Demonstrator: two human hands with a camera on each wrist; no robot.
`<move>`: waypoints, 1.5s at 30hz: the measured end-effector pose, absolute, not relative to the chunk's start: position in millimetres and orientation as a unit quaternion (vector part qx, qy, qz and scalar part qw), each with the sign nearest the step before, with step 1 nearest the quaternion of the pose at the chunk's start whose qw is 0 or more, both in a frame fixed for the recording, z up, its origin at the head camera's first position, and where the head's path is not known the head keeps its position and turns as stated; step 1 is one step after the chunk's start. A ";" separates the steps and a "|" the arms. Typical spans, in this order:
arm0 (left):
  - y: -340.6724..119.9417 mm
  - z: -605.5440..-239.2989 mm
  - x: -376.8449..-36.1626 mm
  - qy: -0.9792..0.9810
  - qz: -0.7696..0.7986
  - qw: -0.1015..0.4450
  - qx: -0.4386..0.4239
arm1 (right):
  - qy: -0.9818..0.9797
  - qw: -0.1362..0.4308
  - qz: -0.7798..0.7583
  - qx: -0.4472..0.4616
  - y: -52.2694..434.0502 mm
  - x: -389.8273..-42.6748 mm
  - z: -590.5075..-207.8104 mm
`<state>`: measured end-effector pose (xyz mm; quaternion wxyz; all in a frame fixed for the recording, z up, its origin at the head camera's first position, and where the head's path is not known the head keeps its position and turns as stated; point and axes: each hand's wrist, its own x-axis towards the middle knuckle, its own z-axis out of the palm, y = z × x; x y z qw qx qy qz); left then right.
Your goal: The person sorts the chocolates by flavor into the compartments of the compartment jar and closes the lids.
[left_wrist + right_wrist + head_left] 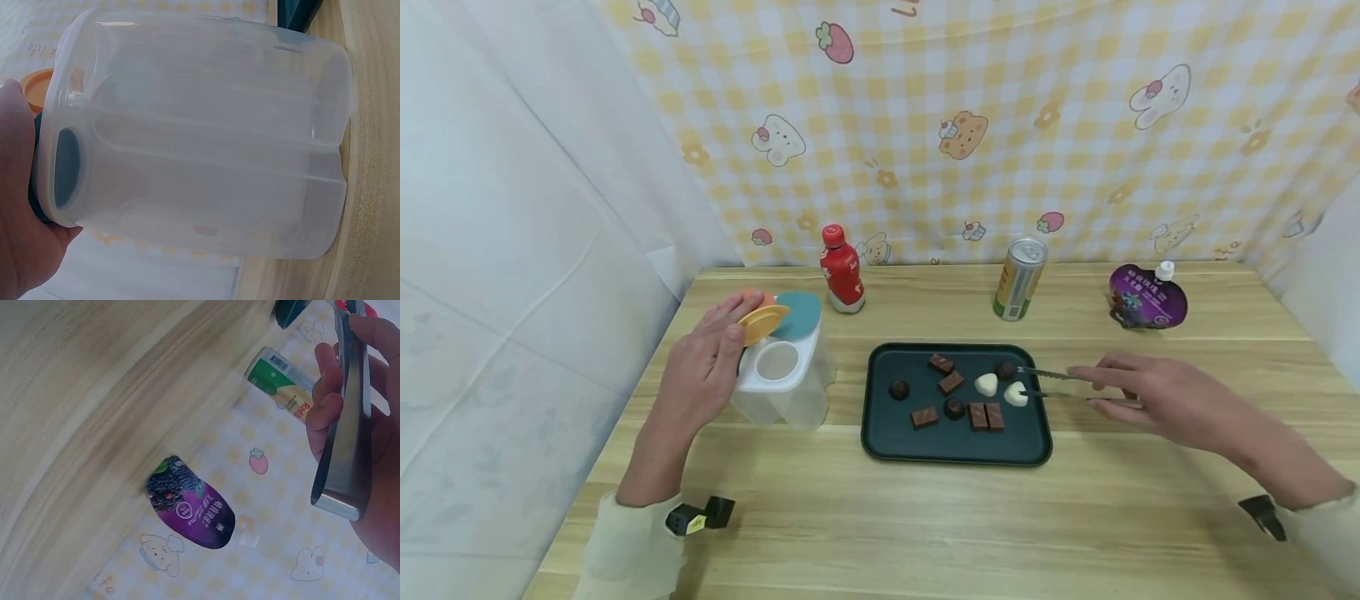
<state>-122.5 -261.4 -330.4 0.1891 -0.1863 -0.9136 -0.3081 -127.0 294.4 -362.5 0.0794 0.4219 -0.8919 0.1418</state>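
Observation:
My left hand (703, 362) is at the top of a clear plastic storage box (782, 408), thumb and fingers at the edge of its raised yellow lid (763, 323). A round opening in the white top shows in front of this lid. My right hand (1165, 396) grips metal tongs (350, 437). Their two arms stand apart over the right rim of a dark tray (917, 446). One tip is by a dark round chocolate (1005, 371), the other at a white chocolate (1016, 394). Another white chocolate (987, 384) and several brown chocolate bars (925, 417) lie on the tray.
A teal lid (797, 315) covers another part of the box. Behind the tray stand a red bottle (843, 271) and a drink can (1021, 279). At the back right is a purple pouch (1147, 298) with a white cap. A checked curtain (887, 125) hangs behind the table.

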 end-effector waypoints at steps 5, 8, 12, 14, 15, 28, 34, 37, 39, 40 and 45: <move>-261.0 -329.8 -122.4 -0.914 -0.311 0.186 -0.183 | -0.895 0.063 0.131 0.422 288.7 -126.7 -361.4; -260.6 -329.8 -122.6 -0.913 -0.310 0.189 -0.184 | -0.903 0.046 0.117 0.411 286.2 -126.7 -359.1; -260.1 -330.3 -123.2 -0.912 -0.311 0.191 -0.186 | -0.917 0.010 0.098 0.387 282.9 -128.1 -355.5; -260.0 -330.6 -123.2 -0.912 -0.312 0.191 -0.185 | -0.920 -0.009 0.091 0.381 281.1 -130.0 -354.2; -260.0 -330.7 -123.0 -0.912 -0.312 0.191 -0.183 | -0.921 -0.017 0.088 0.378 280.3 -130.8 -353.8; -259.6 -329.5 -122.3 -0.912 -0.312 0.190 -0.184 | -0.919 -0.083 0.085 0.375 273.6 -137.4 -349.8; -259.8 -329.8 -121.9 -0.916 -0.310 0.188 -0.175 | -0.915 -0.098 0.094 0.380 272.9 -137.5 -348.5; -260.1 -330.1 -121.9 -0.917 -0.308 0.186 -0.173 | -0.913 -0.102 0.100 0.381 273.4 -138.0 -349.1; -260.3 -330.4 -121.9 -0.917 -0.309 0.185 -0.172 | -0.911 -0.101 0.106 0.385 274.3 -138.5 -349.8; -260.4 -330.6 -121.8 -0.917 -0.309 0.185 -0.172 | -0.910 -0.098 0.111 0.387 275.0 -138.7 -350.4; -260.3 -331.1 -122.1 -0.914 -0.312 0.192 -0.175 | -0.902 -0.087 0.134 0.400 279.0 -138.8 -353.3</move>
